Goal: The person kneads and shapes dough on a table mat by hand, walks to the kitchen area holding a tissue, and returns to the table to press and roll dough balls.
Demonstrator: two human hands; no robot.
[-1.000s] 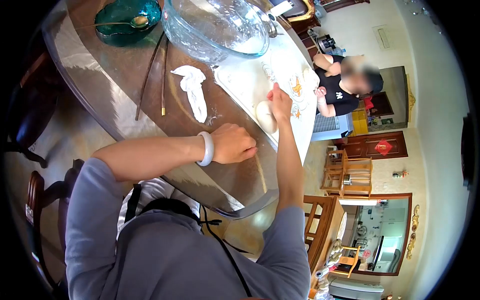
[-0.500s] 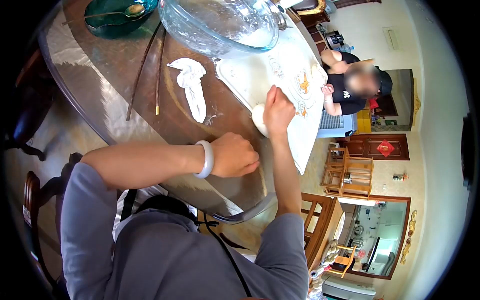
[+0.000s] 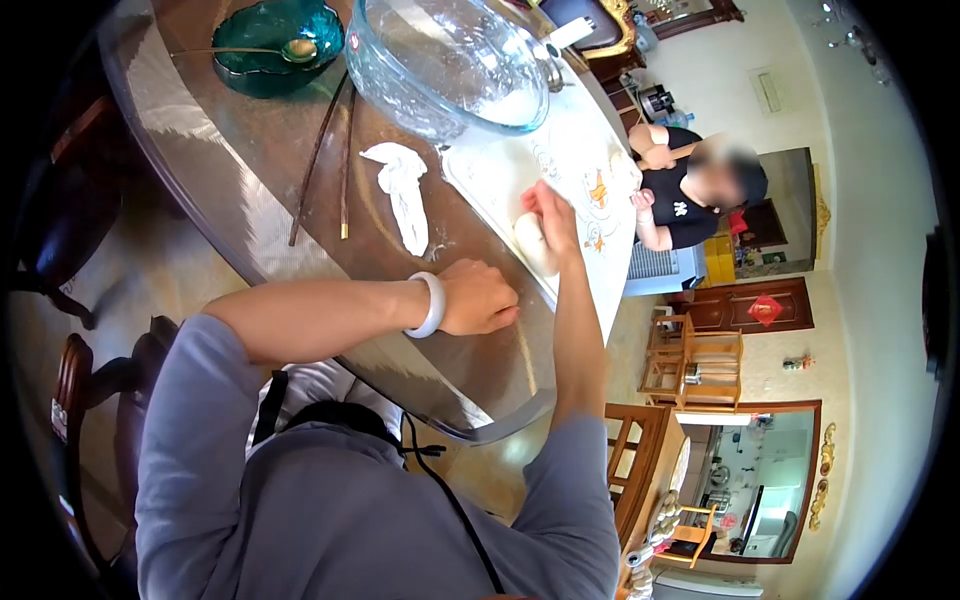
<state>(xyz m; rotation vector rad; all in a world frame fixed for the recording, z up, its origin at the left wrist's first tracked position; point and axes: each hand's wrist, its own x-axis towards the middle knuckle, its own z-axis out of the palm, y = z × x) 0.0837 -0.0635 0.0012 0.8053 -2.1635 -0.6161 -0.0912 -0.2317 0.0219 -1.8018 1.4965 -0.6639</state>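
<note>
A ball of pale dough (image 3: 532,240) sits at the edge of a white mat or tray (image 3: 470,165) printed with orange pictures. My right hand (image 3: 552,218) is curved over the dough, its fingers together and its palm side against it. My left hand (image 3: 478,297), with a white bangle at the wrist, rests on the brown table in a loose fist. Nothing shows in it. Close by lies a crumpled white cloth or glove (image 3: 403,195).
A large glass bowl (image 3: 450,70) with floury smears stands beside the mat. Farther left are two chopsticks (image 3: 346,170) and a teal bowl (image 3: 270,75) with a spoon (image 3: 299,50) in it. Across the table another person (image 3: 680,190) in a black top holds a wooden stick.
My right hand has gone from a fist beside the dough to longer, curved fingers over it. More of the dough shows. My left fist stays on the table, while the view has shifted slightly.
</note>
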